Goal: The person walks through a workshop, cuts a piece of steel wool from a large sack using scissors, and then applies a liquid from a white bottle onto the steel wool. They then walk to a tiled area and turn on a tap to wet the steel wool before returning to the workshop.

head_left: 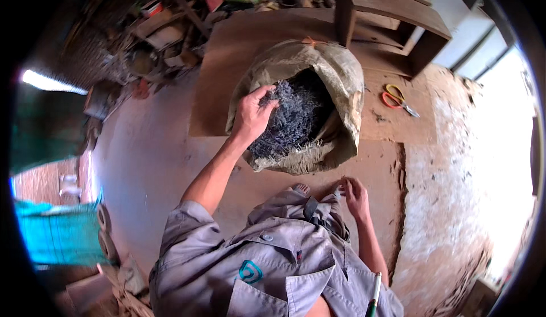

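A woven plastic sack [335, 72] lies open on the floor, filled with a dark tangle of thin fibres [293, 118]. My left hand [253, 115] reaches into the sack's mouth, and its fingers close on a bunch of the dark fibres at the left side. My right hand [355, 196] rests low by my knee and foot, fingers loosely curled with nothing visibly in them. I sit or crouch in a grey work shirt just below the sack.
Scissors with red and yellow handles [398, 99] lie on the brown board [227, 44] to the right of the sack. A wooden frame [392, 15] stands behind. Cluttered tools and scraps [165, 32] fill the back left. A teal cloth [62, 234] is at the left.
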{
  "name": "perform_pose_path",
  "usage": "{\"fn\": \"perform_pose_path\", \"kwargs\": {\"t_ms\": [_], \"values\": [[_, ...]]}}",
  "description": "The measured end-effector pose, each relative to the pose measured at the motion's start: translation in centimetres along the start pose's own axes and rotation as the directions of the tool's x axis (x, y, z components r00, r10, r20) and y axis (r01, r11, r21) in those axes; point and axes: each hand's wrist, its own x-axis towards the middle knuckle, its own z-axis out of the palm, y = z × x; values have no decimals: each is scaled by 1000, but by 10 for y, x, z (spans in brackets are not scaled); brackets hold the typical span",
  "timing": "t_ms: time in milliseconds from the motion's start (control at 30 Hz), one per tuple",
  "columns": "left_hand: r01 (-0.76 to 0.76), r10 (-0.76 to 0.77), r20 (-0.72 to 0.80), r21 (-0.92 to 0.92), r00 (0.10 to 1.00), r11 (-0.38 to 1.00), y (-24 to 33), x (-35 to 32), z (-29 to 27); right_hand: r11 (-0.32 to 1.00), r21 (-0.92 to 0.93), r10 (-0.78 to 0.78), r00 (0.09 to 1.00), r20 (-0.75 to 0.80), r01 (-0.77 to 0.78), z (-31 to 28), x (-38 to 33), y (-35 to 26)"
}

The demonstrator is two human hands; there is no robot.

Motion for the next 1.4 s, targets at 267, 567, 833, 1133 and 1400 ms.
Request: {"fn": "perform_pose_path", "kwargs": {"t_ms": [267, 567, 833, 1133, 1400], "values": [[-214, 189, 188, 121, 964, 969, 53, -116, 97, 748, 379, 160, 702, 694, -545, 11, 119, -114], [615, -752, 313, -774, 581, 153, -10, -141, 105, 965, -107, -157, 857, 490, 238, 9, 121, -94], [541, -664, 444, -838, 602, -69, -186, -37, 178, 496, -598, -439, 776, 453, 629, -97, 64, -171], [332, -726, 516, -855, 455, -399, -169, -12, 162, 454, -877, -815, 325, -479, -156, -384, -201, -276], [576, -394, 752, -658, 528, -485, 15, -54, 156, 234, -965, -922, 344, -180, 121, -264, -171, -236]]}}
